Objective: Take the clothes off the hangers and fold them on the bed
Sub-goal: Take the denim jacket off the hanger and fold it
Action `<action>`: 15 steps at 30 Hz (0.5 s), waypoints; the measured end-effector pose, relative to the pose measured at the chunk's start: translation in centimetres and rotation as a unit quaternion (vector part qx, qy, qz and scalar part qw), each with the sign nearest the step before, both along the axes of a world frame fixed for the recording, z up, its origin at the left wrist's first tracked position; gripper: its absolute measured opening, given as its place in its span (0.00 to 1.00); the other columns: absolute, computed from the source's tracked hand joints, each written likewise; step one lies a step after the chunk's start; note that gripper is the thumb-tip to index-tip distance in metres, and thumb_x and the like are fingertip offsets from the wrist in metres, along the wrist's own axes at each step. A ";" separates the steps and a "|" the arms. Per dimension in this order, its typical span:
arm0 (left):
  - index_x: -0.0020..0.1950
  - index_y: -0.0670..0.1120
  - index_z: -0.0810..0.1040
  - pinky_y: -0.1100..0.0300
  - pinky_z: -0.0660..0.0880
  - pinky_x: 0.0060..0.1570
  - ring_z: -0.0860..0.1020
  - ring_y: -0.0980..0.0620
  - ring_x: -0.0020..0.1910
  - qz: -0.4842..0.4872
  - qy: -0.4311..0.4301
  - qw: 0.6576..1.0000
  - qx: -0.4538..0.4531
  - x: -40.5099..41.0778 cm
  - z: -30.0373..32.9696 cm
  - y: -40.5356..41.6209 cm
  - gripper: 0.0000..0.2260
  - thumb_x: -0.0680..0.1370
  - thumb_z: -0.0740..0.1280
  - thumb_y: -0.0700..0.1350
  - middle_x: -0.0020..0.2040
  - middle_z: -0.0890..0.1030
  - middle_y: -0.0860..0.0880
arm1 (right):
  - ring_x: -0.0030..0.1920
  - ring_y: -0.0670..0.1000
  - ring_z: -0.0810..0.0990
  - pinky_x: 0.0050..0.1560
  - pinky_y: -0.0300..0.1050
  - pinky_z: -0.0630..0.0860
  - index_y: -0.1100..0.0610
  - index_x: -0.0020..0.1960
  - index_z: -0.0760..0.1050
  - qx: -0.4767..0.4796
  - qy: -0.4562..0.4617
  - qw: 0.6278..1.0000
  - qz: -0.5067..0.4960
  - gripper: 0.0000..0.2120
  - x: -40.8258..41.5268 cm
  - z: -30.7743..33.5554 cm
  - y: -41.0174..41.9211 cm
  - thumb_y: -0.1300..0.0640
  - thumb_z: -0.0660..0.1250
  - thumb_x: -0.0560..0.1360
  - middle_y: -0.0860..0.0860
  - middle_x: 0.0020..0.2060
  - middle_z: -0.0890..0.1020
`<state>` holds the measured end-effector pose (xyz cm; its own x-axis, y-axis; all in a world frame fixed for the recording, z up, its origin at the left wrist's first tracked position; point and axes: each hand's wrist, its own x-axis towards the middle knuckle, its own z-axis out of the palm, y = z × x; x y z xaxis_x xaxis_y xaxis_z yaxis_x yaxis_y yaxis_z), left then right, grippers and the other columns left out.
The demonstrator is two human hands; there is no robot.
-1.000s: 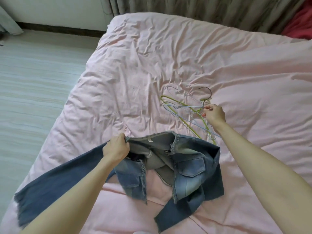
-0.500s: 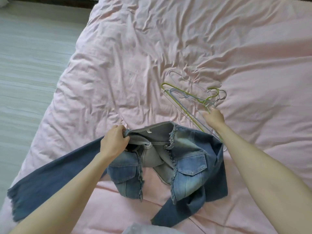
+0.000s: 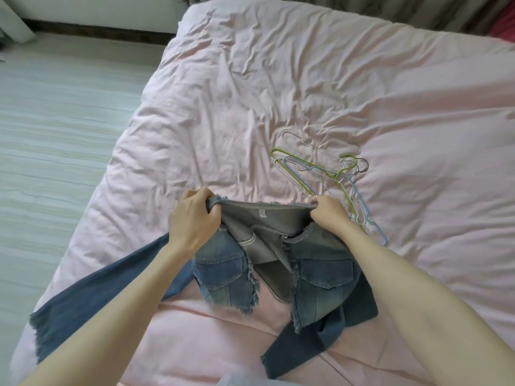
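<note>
A blue denim jacket (image 3: 320, 285) with frayed edges lies front-up at the near side of the pink bed (image 3: 278, 93). My left hand (image 3: 195, 218) grips its left shoulder and my right hand (image 3: 328, 213) pinches the right shoulder, so the collar edge is stretched between them. One sleeve trails toward the bed's left edge; the other lies folded under the jacket's right side. A loose pile of several wire hangers (image 3: 320, 171), green, blue and silver, rests on the bed just beyond my right hand, with no clothes on them.
Pale wooden floor (image 3: 55, 121) runs along the bed's left side. Curtains (image 3: 362, 9) hang behind the far edge, with something red (image 3: 501, 29) at the far right corner. A pale garment edge (image 3: 245, 378) shows at the bottom.
My right hand let go of the hangers, leaving them on the bed, and came back to take the jacket's right shoulder. The left hand kept its hold.
</note>
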<state>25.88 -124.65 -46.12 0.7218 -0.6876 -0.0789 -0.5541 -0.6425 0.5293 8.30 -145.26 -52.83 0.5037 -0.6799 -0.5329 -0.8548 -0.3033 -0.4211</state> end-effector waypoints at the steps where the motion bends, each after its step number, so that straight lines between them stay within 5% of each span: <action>1: 0.40 0.47 0.68 0.52 0.66 0.46 0.68 0.47 0.44 -0.012 0.010 1.000 -0.008 0.1 0.3 0.5 0.03 0.71 0.57 0.46 0.38 0.71 0.50 | 0.55 0.58 0.76 0.51 0.45 0.71 0.59 0.57 0.77 0.011 -0.027 0.999 -0.028 0.14 -1.0 0.8 -0.3 0.64 0.61 0.73 0.58 0.55 0.79; 5: 0.39 0.42 0.68 0.60 0.61 0.37 0.67 0.49 0.36 -0.082 0.116 0.988 -0.056 0.0 1.4 0.7 0.10 0.67 0.56 0.48 0.35 0.72 0.44 | 0.48 0.53 0.74 0.43 0.43 0.66 0.58 0.49 0.76 0.010 -0.079 0.994 -0.071 0.06 -4.7 4.3 -0.3 0.58 0.66 0.74 0.52 0.45 0.77; 11: 0.46 0.45 0.67 0.60 0.64 0.37 0.69 0.54 0.35 -0.196 0.097 0.975 -0.041 -1.0 3.6 0.2 0.26 0.65 0.56 0.66 0.37 0.73 0.48 | 0.37 0.53 0.72 0.37 0.47 0.63 0.60 0.35 0.70 -0.030 -0.109 0.991 -0.077 0.16 -9.3 8.6 1.3 0.51 0.62 0.77 0.50 0.30 0.73; 15: 0.61 0.50 0.64 0.56 0.67 0.53 0.70 0.51 0.55 -0.294 0.057 0.950 0.083 -0.5 5.6 1.3 0.34 0.61 0.62 0.67 0.54 0.70 0.51 | 0.31 0.52 0.68 0.32 0.45 0.61 0.56 0.30 0.64 -0.112 -0.076 0.991 -0.014 0.24 -10.5 12.9 2.4 0.41 0.61 0.76 0.49 0.25 0.69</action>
<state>25.40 -123.35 -40.49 0.1961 -0.9407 -0.2769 -0.7885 -0.3192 0.5257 -2.18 -142.89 -39.90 0.5462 -0.7871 -0.2866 -0.7959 -0.3810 -0.4704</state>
